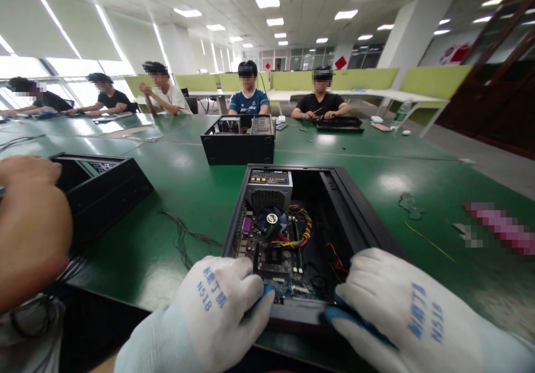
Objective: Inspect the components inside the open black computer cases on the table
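Observation:
An open black computer case (pixel 368 217) lies on its side in front of me. Inside it are a power supply (pixel 270 189), a round CPU fan (pixel 271 218), a motherboard (pixel 288 261) and a bundle of coloured cables (pixel 307 228). My left hand (pixel 221 306), in a white glove with blue fingertips, is closed on the case's near left corner. On the near right edge, my right hand (pixel 388 300), gloved alike, has its thumb outside and its fingers over the rim. The fingertips of both hands are partly hidden.
A co-worker's bare arm (pixel 33 228) reaches in at the left by another black case (pixel 108 194). A third case (pixel 238 147) stands ahead, with several people behind the green table (pixel 175 178). Loose black cables (pixel 184 233) lie left of my case; a yellow strip (pixel 430 242) lies right.

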### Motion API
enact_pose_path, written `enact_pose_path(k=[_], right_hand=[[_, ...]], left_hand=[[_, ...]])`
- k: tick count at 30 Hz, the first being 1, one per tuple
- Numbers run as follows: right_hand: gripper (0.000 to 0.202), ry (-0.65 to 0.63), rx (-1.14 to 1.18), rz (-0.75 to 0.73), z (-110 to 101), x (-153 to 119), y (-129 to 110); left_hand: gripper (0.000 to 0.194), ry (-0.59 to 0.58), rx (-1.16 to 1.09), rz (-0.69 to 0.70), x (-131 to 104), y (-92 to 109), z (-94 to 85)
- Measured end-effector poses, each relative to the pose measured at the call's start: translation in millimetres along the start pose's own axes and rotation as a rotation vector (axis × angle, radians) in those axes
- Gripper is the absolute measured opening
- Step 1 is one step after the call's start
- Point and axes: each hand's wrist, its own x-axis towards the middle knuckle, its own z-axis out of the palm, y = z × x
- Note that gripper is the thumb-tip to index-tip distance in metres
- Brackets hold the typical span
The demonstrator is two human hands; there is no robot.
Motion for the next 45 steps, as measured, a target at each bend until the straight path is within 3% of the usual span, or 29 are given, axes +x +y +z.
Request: enact_pose_path(k=[3, 7, 10, 13, 20, 24, 28, 30, 36, 42, 45], right_hand=[[0.03, -0.261, -0.084, -0.123, 5.3, 44.2, 13.9], [0.034, -0.69, -0.214, -0.119, 31.5, 101.9, 29.8], [0.037, -0.938, -0.243, -0.118, 57.4, 121.9, 34.9], [0.041, -1.059, -0.237, -0.137, 74.9, 126.1, 35.6], [0.021, -1.098, -0.32, -0.24, 72.4, 122.5, 35.7], [0.015, -1.104, -0.431, -0.204, 71.4, 121.2, 35.5], [0.012, -1.266, -0.509, -0.108, 80.0, 123.4, 34.5], [0.013, -1.283, -0.489, -0.086, 84.1, 124.4, 34.3], [0.018, -1.225, -0.421, -0.124, 79.7, 127.6, 32.6], [0.033, -0.956, -0.359, -0.174, 70.6, 139.1, 28.4], [0.036, -0.978, -0.347, -0.202, 78.5, 147.6, 25.5]], left_hand=[[0.032, -0.004, -0.052, -0.024, 0.5, -0.6, 0.9], [0.033, 0.009, -0.065, -0.052, -1.1, 0.0, 2.1], [0.034, 0.037, -0.058, -0.058, -2.4, 1.2, 3.4], [0.034, 0.059, -0.049, -0.065, -3.0, 2.3, 5.1], [0.032, 0.081, -0.034, -0.056, -2.8, 2.0, 6.6], [0.03, 0.083, -0.037, -0.071, -2.6, 2.0, 6.3], [0.031, 0.103, -0.035, -0.071, -3.6, 2.7, 6.9], [0.031, 0.112, -0.037, -0.068, -4.5, 3.1, 7.2], [0.03, 0.123, -0.041, -0.071, -3.8, 3.4, 8.0], [0.03, 0.113, -0.028, -0.081, -3.3, 2.7, 8.5], [0.03, 0.123, -0.027, -0.077, -3.5, 2.8, 9.1]])
